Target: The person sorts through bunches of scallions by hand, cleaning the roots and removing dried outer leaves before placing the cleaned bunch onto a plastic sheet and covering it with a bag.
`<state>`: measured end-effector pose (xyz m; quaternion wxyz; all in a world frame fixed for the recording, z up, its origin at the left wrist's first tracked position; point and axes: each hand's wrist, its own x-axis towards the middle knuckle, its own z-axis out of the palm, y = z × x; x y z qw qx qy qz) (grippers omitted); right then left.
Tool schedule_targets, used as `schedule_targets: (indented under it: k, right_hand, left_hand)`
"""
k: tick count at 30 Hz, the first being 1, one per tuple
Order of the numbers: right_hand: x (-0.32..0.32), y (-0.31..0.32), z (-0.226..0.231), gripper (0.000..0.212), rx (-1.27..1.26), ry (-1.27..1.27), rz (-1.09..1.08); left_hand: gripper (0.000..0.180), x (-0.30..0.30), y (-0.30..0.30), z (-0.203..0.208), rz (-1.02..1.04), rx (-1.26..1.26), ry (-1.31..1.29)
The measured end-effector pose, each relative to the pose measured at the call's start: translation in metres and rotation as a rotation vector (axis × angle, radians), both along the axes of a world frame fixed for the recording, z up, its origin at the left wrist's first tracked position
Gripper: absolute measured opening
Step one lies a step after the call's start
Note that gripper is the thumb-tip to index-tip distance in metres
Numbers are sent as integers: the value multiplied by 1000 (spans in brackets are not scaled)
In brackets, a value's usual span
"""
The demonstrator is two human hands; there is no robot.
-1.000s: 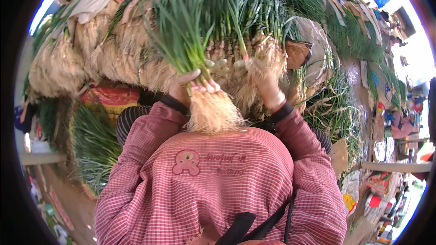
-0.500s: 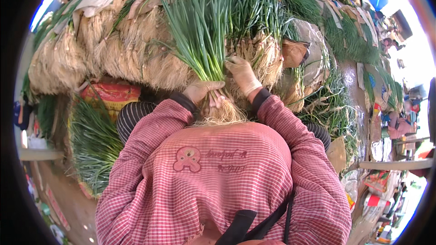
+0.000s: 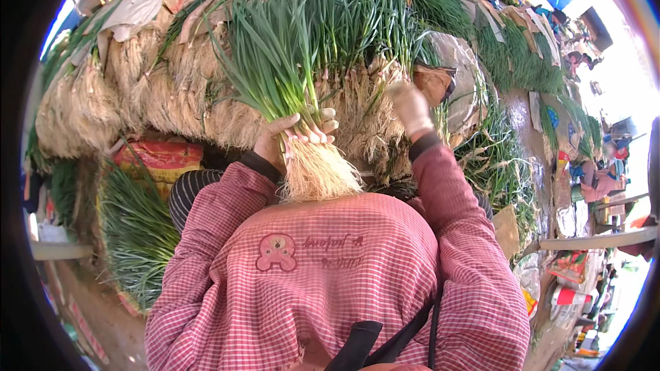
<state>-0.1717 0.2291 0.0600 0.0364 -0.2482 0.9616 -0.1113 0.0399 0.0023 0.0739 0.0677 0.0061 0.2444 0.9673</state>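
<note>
My left hand (image 3: 276,139), gloved in pale white, grips a bunch of spring onions (image 3: 309,139) just above its pinkish-white bulbs. The long green leaves (image 3: 265,48) fan up and away from me, while the pale stringy roots hang toward my chest. My right hand (image 3: 411,108), in a similar glove, is apart from the bunch, in front of the right end of the onion pile (image 3: 368,96). Motion blurs its fingers, so I cannot make out their shape or anything in them.
A long row of spring onions, roots (image 3: 75,110) facing me, stretches across the front. A basket of green onions (image 3: 137,227) stands at my left by a red and yellow sack (image 3: 159,158). Loose onions (image 3: 491,158) and clear plastic sheeting (image 3: 459,62) lie to the right.
My right hand has left the bunch and moved right. The bunch in my left hand has shifted left, with its roots now spread in full view and the left fingers wrapped around its stems.
</note>
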Motion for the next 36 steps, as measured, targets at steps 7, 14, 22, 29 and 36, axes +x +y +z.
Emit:
schedule_targets:
  k: [7, 14, 22, 29, 36]
  right_hand:
    - [-98, 59, -31, 19, 61, 142, -77]
    - [104, -15, 43, 22, -79, -43, 150]
    - [80, -21, 24, 27, -63, -227, 566]
    - [71, -85, 0, 23, -1238, -1190, -23]
    - [75, -95, -30, 18, -1826, -1994, -333]
  left_hand:
    - [51, -24, -6, -7, -101, -156, 80]
    - [52, -17, 1, -13, -23, -166, -81]
    - [42, -18, 0, -19, -170, -376, -73]
    - [36, -21, 0, -42, -59, -416, -88]
    - [38, -17, 1, -45, -103, -210, -48]
